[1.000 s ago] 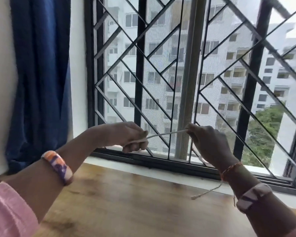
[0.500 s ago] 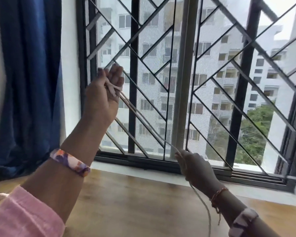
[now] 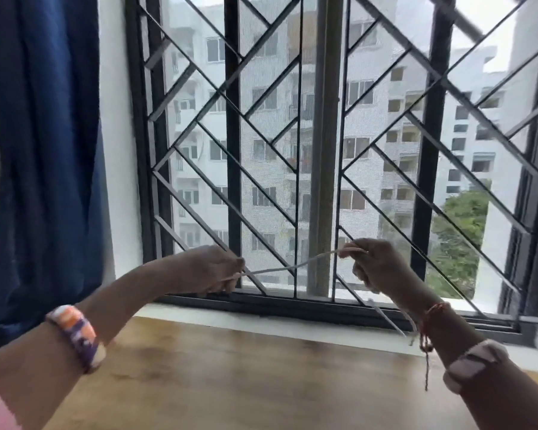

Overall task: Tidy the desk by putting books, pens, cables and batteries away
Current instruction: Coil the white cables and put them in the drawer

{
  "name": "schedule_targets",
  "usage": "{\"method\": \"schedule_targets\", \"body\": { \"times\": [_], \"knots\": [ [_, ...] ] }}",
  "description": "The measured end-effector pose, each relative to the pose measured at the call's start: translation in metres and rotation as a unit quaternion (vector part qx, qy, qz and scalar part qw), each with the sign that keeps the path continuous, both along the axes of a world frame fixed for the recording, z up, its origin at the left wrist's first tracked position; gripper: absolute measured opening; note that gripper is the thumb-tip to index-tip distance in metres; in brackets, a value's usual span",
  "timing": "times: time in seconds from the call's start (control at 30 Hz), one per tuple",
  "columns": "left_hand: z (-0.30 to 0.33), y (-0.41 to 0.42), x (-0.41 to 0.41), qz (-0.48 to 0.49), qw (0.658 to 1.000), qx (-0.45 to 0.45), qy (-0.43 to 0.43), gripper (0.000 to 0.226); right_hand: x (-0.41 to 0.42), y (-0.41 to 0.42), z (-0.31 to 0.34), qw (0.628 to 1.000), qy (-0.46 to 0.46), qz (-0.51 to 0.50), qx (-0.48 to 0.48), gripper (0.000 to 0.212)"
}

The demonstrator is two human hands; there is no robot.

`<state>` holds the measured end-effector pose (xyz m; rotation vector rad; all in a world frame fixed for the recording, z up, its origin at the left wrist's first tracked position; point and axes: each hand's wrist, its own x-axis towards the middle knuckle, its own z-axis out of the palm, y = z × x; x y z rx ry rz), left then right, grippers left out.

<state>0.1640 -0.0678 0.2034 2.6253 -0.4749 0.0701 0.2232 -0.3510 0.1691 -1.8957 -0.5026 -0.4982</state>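
**White cable stretched between both hands at the window**

Both hands are up in the lower middle of the frame, above the wooden desk [image 3: 230,377]. The left hand [image 3: 213,270] is closed around one end of a thin white cable [image 3: 288,267] — the right hand [image 3: 373,265] pinches it further along, so it sags slightly between them. The rest of the cable hangs below the right hand toward the lower right, in front of the window grille [image 3: 233,119]. A blue curtain [image 3: 41,150] fills the left side.

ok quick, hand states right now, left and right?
Left hand: closed, pinching one end of the white cable.
Right hand: closed on the same cable, the rest trailing below it.
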Motion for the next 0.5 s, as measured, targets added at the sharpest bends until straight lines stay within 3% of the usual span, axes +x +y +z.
{"method": "schedule_targets", "body": {
  "times": [0.03, 0.1, 0.2, 0.27, 0.37, 0.4, 0.43, 0.5],
  "knots": [
    [0.004, -0.003, -0.01, -0.036, 0.989, -0.113, 0.09, 0.052, 0.004, -0.003, -0.001, 1.0, 0.004, -0.001, -0.009, 0.029],
    [0.011, -0.004, -0.023, -0.111, 0.931, -0.304, 0.17, 0.059, 0.01, -0.004, -0.005, 0.997, -0.001, -0.021, -0.07, 0.033],
    [0.016, -0.008, -0.025, -0.225, 0.819, -0.508, 0.142, 0.038, 0.006, 0.008, -0.015, 0.976, -0.013, -0.054, -0.208, 0.031],
    [0.021, -0.023, -0.026, -0.25, 0.725, -0.629, 0.128, 0.022, -0.003, 0.023, -0.023, 0.959, -0.018, -0.058, -0.275, 0.032],
    [0.033, -0.04, -0.018, -0.209, 0.554, -0.8, 0.093, 0.025, -0.013, 0.041, -0.034, 0.937, -0.092, -0.075, -0.329, 0.033],
    [0.037, -0.041, -0.013, -0.174, 0.516, -0.837, 0.062, 0.029, -0.015, 0.044, -0.037, 0.943, -0.109, -0.057, -0.308, 0.032],
    [0.041, -0.039, -0.006, -0.134, 0.49, -0.861, 0.022, 0.029, -0.015, 0.046, -0.039, 0.952, -0.113, -0.036, -0.283, 0.033],
    [0.039, -0.035, 0.009, -0.062, 0.489, -0.868, -0.063, 0.023, -0.016, 0.05, -0.04, 0.958, -0.116, -0.012, -0.261, 0.037]
  ]
}}
